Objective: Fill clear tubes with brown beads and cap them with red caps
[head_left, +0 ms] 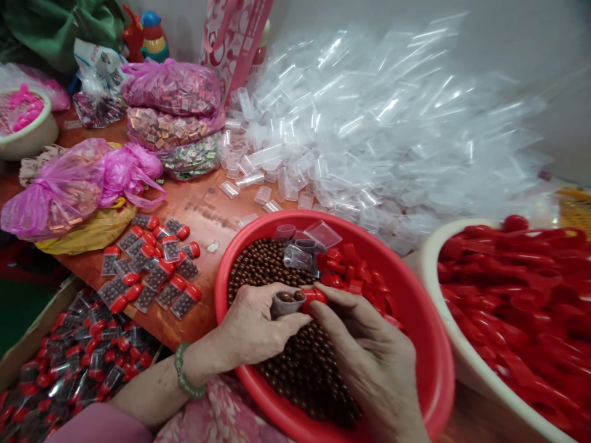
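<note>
My left hand (258, 326), closed, holds a small clear plastic tube (289, 303) with brown balls showing at its mouth. Between the thumb and fingertips of my right hand (364, 351) is a red cap (314, 298), right beside the tube's mouth; I cannot tell whether they touch. Both hands are above a red basin (438, 351). Inside it lie many brown candy-like balls (305, 369), a few clear tubes (298, 255) and a heap of red caps (364, 280) on the right.
Filled, red-capped tubes (157, 271) lie left of the basin; more fill a box (83, 357) below the table edge. A large pile of clear tubes (369, 135) stands behind. At right is a white tub (431, 264) of red plastic parts. Pink bags (170, 86) sit back left.
</note>
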Demonstrator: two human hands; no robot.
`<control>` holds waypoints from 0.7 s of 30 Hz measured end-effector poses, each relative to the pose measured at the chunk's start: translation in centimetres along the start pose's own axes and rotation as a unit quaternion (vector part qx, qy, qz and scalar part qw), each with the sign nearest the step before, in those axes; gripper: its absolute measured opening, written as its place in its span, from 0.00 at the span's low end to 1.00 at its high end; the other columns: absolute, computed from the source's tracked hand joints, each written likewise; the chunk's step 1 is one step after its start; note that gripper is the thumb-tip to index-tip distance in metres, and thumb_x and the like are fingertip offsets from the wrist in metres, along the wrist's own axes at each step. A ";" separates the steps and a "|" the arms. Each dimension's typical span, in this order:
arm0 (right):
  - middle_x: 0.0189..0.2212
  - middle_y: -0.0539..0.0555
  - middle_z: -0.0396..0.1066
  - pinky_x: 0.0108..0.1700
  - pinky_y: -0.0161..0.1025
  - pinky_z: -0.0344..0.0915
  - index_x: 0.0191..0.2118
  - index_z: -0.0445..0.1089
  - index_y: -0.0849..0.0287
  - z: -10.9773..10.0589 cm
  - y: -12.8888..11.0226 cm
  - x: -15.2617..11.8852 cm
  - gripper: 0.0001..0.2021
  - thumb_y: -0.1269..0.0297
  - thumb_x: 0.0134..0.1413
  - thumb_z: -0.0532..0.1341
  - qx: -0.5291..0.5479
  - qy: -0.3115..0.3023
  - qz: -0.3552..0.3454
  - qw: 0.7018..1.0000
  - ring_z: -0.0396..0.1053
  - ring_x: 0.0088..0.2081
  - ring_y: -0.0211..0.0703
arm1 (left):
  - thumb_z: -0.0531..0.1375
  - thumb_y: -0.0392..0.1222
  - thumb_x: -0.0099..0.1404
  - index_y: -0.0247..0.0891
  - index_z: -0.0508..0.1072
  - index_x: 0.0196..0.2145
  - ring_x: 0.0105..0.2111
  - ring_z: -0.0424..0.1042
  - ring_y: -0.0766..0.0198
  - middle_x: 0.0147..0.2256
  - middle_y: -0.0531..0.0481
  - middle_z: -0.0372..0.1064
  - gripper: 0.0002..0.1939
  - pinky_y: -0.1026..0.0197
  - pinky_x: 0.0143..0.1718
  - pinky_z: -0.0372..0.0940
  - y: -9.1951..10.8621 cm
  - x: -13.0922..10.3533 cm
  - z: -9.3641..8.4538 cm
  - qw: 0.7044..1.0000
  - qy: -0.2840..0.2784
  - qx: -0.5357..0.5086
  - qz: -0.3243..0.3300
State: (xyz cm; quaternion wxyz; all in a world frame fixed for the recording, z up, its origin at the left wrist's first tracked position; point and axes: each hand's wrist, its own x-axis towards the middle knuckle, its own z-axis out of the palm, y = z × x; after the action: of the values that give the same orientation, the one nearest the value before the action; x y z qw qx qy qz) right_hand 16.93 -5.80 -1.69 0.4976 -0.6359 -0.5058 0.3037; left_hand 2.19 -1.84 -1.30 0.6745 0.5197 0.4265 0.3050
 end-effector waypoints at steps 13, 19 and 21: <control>0.39 0.53 0.78 0.40 0.38 0.75 0.47 0.75 0.49 -1.5 -2.3 3.5 0.14 0.72 0.58 0.61 -0.051 -0.185 -0.219 0.957 0.77 0.39 0.43 | 0.69 0.61 0.47 0.33 0.69 0.29 0.21 0.66 0.73 0.24 0.53 0.69 0.27 0.67 0.27 0.64 0.0 0.6 -0.9 0.964 -0.173 -0.159 -0.120; 0.37 0.54 0.77 0.37 0.35 0.75 0.45 0.76 0.51 -2.0 -2.1 4.1 0.13 0.72 0.57 0.61 -0.069 -0.223 -0.237 0.943 0.77 0.37 0.41 | 0.70 0.57 0.47 0.33 0.69 0.30 0.21 0.68 0.73 0.23 0.54 0.70 0.25 0.67 0.26 0.65 0.0 0.7 -0.9 0.963 -0.165 -0.171 -0.127; 0.37 0.54 0.78 0.37 0.36 0.75 0.44 0.76 0.51 -2.7 -2.0 4.2 0.11 0.71 0.56 0.62 -0.074 -0.216 -0.232 0.946 0.77 0.37 0.42 | 0.71 0.56 0.47 0.33 0.69 0.32 0.21 0.68 0.72 0.23 0.54 0.70 0.25 0.67 0.26 0.64 0.1 0.7 -0.9 0.961 -0.159 -0.183 -0.132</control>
State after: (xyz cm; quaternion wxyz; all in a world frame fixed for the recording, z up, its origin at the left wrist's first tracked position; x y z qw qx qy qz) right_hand 19.94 -2.71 1.59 0.3848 -0.4551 -0.7558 0.2712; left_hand 1.66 -0.82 -1.51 0.8514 0.3682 0.3158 0.1996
